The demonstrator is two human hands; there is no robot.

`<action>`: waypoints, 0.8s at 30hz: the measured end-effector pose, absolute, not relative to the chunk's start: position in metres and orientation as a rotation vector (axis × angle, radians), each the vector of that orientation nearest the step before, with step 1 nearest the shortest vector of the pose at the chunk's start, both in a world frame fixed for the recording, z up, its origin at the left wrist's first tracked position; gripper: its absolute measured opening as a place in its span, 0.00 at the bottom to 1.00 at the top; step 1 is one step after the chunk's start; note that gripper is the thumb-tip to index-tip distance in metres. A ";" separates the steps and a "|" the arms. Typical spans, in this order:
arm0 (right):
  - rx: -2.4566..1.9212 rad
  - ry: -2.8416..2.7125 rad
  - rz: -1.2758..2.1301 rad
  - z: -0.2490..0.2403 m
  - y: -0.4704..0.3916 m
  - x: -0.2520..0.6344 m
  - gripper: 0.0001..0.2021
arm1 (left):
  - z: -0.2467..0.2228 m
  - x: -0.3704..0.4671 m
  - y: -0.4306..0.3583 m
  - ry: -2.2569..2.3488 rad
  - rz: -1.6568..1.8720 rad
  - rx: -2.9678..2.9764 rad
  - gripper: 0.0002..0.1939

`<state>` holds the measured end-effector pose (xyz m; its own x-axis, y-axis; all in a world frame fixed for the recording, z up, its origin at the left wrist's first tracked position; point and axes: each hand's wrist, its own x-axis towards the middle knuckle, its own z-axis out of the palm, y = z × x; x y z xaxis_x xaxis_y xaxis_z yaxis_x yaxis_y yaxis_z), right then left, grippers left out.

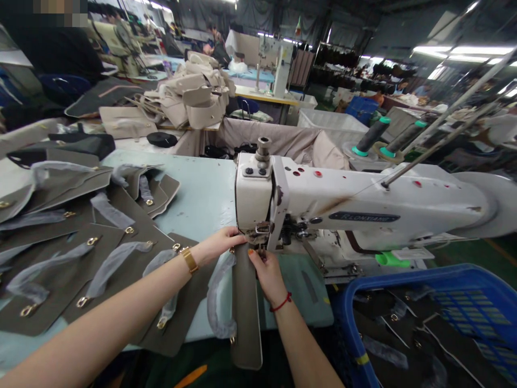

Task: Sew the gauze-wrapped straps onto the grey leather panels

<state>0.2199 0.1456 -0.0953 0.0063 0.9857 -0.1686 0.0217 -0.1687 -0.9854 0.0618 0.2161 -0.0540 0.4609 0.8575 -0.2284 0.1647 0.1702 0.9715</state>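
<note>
A grey-brown bag panel (pixel 245 318) lies lengthwise under the head of a white sewing machine (pixel 258 196), its near end hanging past the table edge. My left hand (pixel 220 243), with a gold watch at the wrist, grips the panel's far left edge close to the presser foot. On the right edge, my right hand (pixel 266 274) pinches the panel between thumb and fingers just in front of the needle area. A plastic-wrapped handle (pixel 219 302) with gold metal ends curves along the panel's left side. The needle itself is hidden behind my fingers.
Several similar panels (pixel 109 258) with wrapped handles overlap on the pale blue table (pixel 194 188) to the left. A blue basket (pixel 404 277) of more panels stands at right. Thread cones (pixel 372 137) rise behind the machine, and beige bag pieces (pixel 202 89) are heaped at the back.
</note>
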 end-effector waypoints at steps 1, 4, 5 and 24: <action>-1.352 -1.135 1.326 -0.095 0.146 0.220 0.18 | -0.054 0.061 0.218 1.014 0.639 1.336 0.14; -1.351 -1.133 1.341 -0.091 0.146 0.221 0.18 | -0.060 0.054 0.223 1.050 0.685 1.332 0.14; -1.351 -1.133 1.343 -0.090 0.146 0.222 0.18 | -0.065 0.052 0.223 1.068 0.714 1.324 0.15; -1.375 -1.177 1.239 -0.090 0.121 0.224 0.18 | -0.104 0.061 0.164 1.174 0.843 1.550 0.28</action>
<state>0.2236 0.1212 -0.0902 0.0391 0.9915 -0.1245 0.0733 -0.1271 -0.9892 0.0613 0.1637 -0.1040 0.2925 0.9558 -0.0301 0.2765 -0.0544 0.9595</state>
